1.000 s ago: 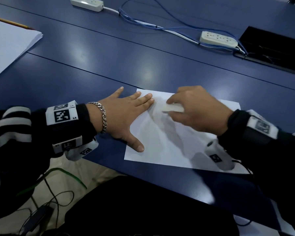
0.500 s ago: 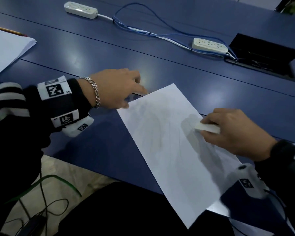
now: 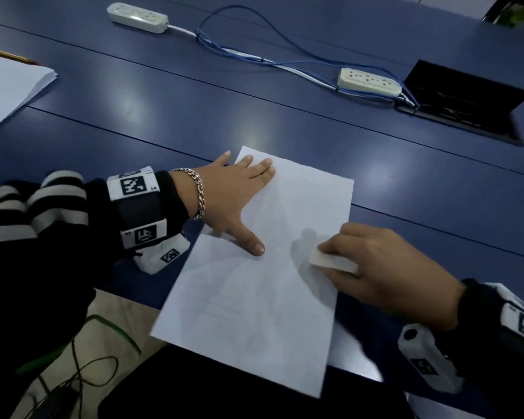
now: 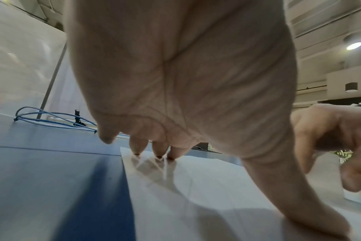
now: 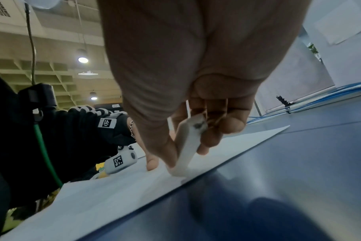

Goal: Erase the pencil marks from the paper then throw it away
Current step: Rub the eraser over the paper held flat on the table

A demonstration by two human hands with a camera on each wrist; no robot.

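Head view: the sheet of paper (image 3: 254,282) lay at lower centre, overhanging the table (image 3: 285,122) edge; the left hand (image 3: 227,201) pressed it with spread fingers. Left wrist view: fingertips (image 4: 155,151) sat near one corner (thin anchoring, so hard strokes might crumple the sheet). Right wrist view: the right hand (image 5: 196,97) pinched the white eraser (image 5: 188,150) by the paper's edge.

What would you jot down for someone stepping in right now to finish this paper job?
Left hand: flat and open, fingers and thumb pressing the paper onto the blue table.
Right hand: pinches the white eraser, its end on the paper near the right edge.
Paper: lies angled, near corner overhanging the table edge; faint pencil lines show.
Done: erasing under way.
Left: rub out the remaining marks, then throw the paper away. No bin in view.
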